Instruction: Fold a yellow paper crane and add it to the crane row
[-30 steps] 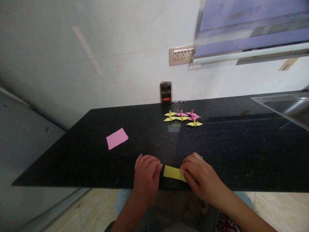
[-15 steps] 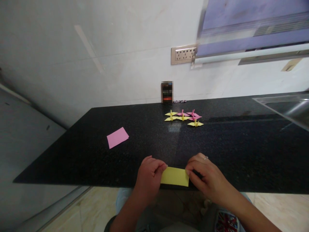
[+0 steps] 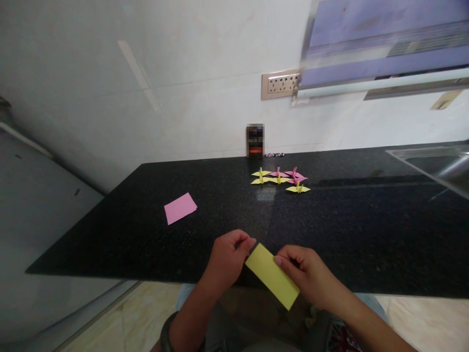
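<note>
A folded yellow paper strip (image 3: 271, 275) is held above the front edge of the black counter (image 3: 359, 234), tilted down to the right. My left hand (image 3: 226, 259) pinches its upper left end. My right hand (image 3: 306, 275) grips its upper long edge with closed fingers, and there is a ring on it. Both hands are over the counter's near edge, close to my lap.
A pink paper square (image 3: 180, 208) lies on the counter to the left. Several small yellow and pink folded paper cranes (image 3: 280, 179) stand in rows at the back. A small dark box (image 3: 255, 141) leans by the wall. A steel sink (image 3: 436, 166) sits at right.
The yellow strip lay flat on the counter under both hands; now it is lifted off and turned diagonal, its right end swung down toward me. Both hands drew slightly closer to the edge.
</note>
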{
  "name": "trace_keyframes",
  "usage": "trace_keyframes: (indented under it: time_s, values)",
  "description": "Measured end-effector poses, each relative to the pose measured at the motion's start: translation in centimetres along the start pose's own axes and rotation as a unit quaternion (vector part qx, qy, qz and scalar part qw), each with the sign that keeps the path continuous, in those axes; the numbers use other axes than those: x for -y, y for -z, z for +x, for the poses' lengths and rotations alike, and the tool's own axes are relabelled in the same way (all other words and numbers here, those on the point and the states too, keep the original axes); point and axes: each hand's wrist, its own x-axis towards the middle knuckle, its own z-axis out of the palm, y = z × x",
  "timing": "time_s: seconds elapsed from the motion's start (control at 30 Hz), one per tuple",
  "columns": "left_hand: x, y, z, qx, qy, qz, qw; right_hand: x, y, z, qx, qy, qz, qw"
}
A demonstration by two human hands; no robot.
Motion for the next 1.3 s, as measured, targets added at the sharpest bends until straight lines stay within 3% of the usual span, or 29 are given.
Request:
trace_keyframes:
  time_s: [0.1, 0.13, 0.2, 0.27, 0.33, 0.43, 0.5, 0.6, 0.7, 0.8, 0.93, 1.07, 1.17, 1.3]
  values:
    - [0.5, -0.1, 0.0, -0.097, 0.056, -0.109, 0.988, -0.8, -0.4, -0.2, -0.062, -0.073, 0.129, 0.987]
    - [0.4, -0.4, -0.2, -0.088, 0.076, -0.177, 0.977, -0.9, -0.6, -0.3, -0.073, -0.087, 0.175, 0.978]
    - [0.1, -1.4, -0.7, 0.003, 0.122, -0.342, 0.932, -0.8, -1.1, -0.4, -0.084, -0.099, 0.244, 0.961]
    - [-0.2, -2.6, -1.2, 0.089, 0.138, -0.434, 0.886, -0.6, -1.6, -0.6, -0.084, -0.102, 0.273, 0.953]
    - [-0.4, -3.5, -1.7, 0.097, 0.15, -0.48, 0.859, -0.4, -1.8, -0.7, -0.072, -0.098, 0.268, 0.956]
    - [-0.3, -3.9, -1.9, 0.079, 0.175, -0.519, 0.833, -0.8, -1.5, -0.8, -0.078, -0.038, 0.183, 0.979]
    - [-0.1, -3.7, -1.8, 0.07, 0.195, -0.537, 0.818, -1.5, -0.8, -0.9, -0.12, 0.064, 0.066, 0.989]
    - [0.0, -3.3, -1.6, 0.068, 0.219, -0.553, 0.801, -2.6, 0.3, -1.3, -0.112, 0.24, -0.122, 0.957]
    - [-0.1, -3.2, -1.5, 0.079, 0.228, -0.556, 0.795, -2.6, 1.1, -1.6, -0.081, 0.293, -0.248, 0.92]
    - [-0.1, -3.4, -1.6, 0.084, 0.224, -0.561, 0.792, -1.5, 1.4, -1.8, -0.041, 0.299, -0.251, 0.92]
    - [-0.4, -3.6, -1.8, 0.082, 0.217, -0.568, 0.79, -0.2, 1.0, -1.5, -0.012, 0.262, -0.138, 0.955]
    - [-0.4, -3.7, -2.1, 0.09, 0.219, -0.56, 0.794, 0.1, 0.0, -1.0, -0.054, 0.122, -0.022, 0.991]
    - [-0.2, -3.9, -2.3, 0.07, 0.228, -0.567, 0.788, 0.0, -0.7, -0.5, -0.086, 0.015, 0.055, 0.995]
    - [0.0, -4.0, -2.6, 0.056, 0.206, -0.576, 0.789, -0.1, -1.2, -0.1, -0.09, -0.048, 0.141, 0.985]
